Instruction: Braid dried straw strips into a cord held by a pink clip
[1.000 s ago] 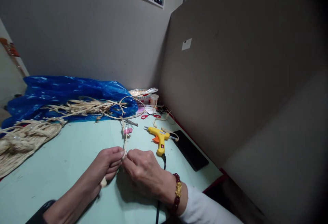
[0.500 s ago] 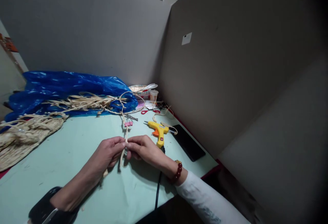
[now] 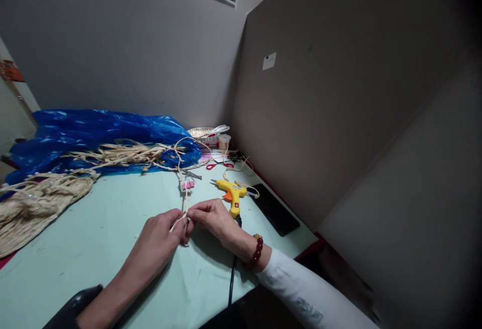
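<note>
Broadly, grey partitions point(image 3: 113, 52) walled in a pale green table point(image 3: 109, 223), and everything within reach lay on it. Crumpled blue plastic sheeting point(image 3: 101, 123) ran along the back, with a bundle of pale strands point(image 3: 120, 153) lying against its front and a woven piece point(image 3: 41, 213) near the left edge.

Nearer the viewer, the two hands met over the table. The left hand point(image 3: 165, 231) was curled closed, gripping a pale cord point(image 3: 186, 204) between thumb and fingers; the right hand point(image 3: 213, 216) pinched the same cord just beside it. A black flat slab point(image 3: 276, 212) lay to the right, and a yellow glue gun point(image 3: 235, 196) rested between it and the hands, held by neither.

Smaller again, the cord rose from the fingertips to a pink clip point(image 3: 188, 185) beyond the hands, while a thin strand stuck out over the left hand and a short end hung below. The step in hand appeared to be twisting or joining strands at that pinch, though the fingers hid the exact crossing. The next move seemed to call for a firm left hold and light tension toward the clip, leaving the right fingertips free to turn the strand.
</note>
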`<state>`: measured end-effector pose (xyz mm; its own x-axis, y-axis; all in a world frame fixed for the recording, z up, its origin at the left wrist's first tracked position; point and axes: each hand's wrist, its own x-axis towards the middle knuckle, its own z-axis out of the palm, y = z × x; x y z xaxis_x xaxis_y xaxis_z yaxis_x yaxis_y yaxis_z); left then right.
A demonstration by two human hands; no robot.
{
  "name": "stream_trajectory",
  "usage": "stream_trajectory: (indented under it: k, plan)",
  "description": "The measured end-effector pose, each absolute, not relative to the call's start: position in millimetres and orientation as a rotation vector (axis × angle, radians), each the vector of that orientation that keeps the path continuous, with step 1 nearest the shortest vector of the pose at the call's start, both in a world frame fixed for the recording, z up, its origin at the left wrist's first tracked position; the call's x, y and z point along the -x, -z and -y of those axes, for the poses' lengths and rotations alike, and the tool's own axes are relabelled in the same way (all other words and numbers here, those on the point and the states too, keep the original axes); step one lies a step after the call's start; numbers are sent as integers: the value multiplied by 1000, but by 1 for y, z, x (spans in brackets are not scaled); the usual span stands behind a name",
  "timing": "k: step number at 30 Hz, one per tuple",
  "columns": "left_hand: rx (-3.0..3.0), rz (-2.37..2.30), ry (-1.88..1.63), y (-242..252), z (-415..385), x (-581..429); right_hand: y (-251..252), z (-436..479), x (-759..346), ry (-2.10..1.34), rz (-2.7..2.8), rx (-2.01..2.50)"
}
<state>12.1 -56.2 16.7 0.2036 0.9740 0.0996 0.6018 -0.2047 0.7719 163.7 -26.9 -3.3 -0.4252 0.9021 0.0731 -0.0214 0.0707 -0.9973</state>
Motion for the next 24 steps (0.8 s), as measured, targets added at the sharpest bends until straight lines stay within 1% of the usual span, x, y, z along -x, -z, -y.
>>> stream_trajectory:
  k: [2,5,8,10,15,20,24]
  plan:
    - [-1901,-1479,-768,-18,57,-12,6,26,-163,-1384,1584,971]
    - [-1901,-1562,-726,-22,58,-12,7,27,-164,-1158,1683,1111]
    - [-1908,-1618,-728,-26,61,-12,4,31,-164,-928,1787,1191]
    - [-1944,-1632,-763,-26,65,-14,2,34,-165,-852,1824,1216]
    - [-1941,-1632,-941,-25,71,-12,-2,35,-168,-837,1872,1217]
    - [-1710,-1630,-1054,-25,62,-3,-3,34,-169,-787,1926,1190]
    - [-1709,-1536,-982,-23,65,-5,-2,32,-167,-915,1849,1153]
